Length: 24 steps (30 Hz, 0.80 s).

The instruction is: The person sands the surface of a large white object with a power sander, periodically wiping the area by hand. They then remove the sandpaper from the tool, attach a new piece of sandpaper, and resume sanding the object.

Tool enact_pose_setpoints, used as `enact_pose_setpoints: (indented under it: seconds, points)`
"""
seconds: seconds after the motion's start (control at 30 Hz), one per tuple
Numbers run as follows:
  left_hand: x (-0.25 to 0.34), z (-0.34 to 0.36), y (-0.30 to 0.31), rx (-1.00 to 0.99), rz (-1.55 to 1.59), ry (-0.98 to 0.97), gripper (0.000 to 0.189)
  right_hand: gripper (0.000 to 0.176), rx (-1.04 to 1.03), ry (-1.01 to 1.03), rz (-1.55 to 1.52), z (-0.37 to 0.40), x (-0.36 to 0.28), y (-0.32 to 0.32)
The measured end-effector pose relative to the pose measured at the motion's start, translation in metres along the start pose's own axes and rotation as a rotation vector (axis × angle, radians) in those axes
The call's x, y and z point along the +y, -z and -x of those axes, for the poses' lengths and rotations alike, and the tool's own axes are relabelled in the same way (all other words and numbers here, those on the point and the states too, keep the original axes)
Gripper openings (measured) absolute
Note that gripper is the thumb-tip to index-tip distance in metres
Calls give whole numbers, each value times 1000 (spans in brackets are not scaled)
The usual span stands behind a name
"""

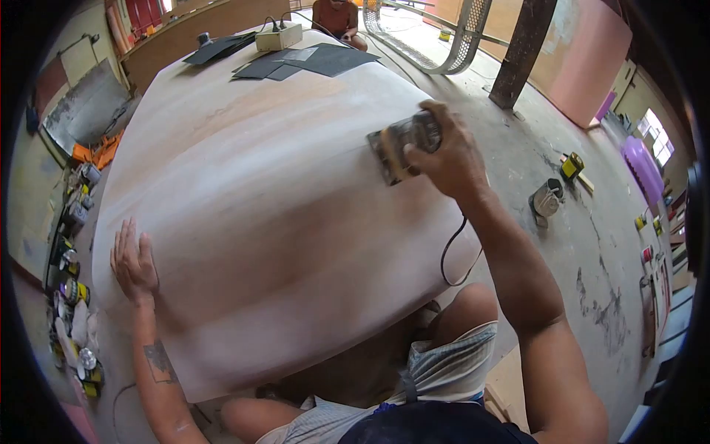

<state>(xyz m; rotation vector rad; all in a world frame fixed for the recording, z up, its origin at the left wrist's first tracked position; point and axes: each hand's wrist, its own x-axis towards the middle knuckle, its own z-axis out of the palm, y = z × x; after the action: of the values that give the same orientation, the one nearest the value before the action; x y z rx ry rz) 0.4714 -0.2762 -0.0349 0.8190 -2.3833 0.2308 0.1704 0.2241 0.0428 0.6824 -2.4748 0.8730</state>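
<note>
A large curved panel with a dusty, whitish and brown-streaked surface spreads out in front of me. My right hand is wrapped round an electric sander, whose flat pad meets the panel near its right side. From the sander a dark cord loops down past the panel's edge. My left hand lies flat on the left part of the panel, fingers stretched out, holding nothing.
Dark sandpaper sheets and a power strip box with plugs lie at the panel's far end. Another person sits beyond it. Cans line the left floor; a grey can and a dark post stand to the right.
</note>
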Motion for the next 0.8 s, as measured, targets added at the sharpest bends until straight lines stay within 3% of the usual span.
enact_pose_setpoints:
  seconds: [0.13,0.2,0.3,0.43,0.57,0.8]
  points:
    - [10,0,4,10,-13,34,52,71,0,-84,-20,2,-29,-12]
    - [5,1,3,19,-14,34,53,73,-11,145,-63,17,-70,-28]
    - [-8,-2,-8,19,3,7,55,70,-304,98,-163,35,-148,-39]
    - [-13,0,-4,10,16,-38,55,67,-259,359,-388,55,-180,-67]
    - [-15,-2,-5,3,28,-40,55,69,-233,265,-326,40,-154,-62]
    - [0,1,3,34,-8,-17,52,69,-13,-55,-182,-15,-39,-15]
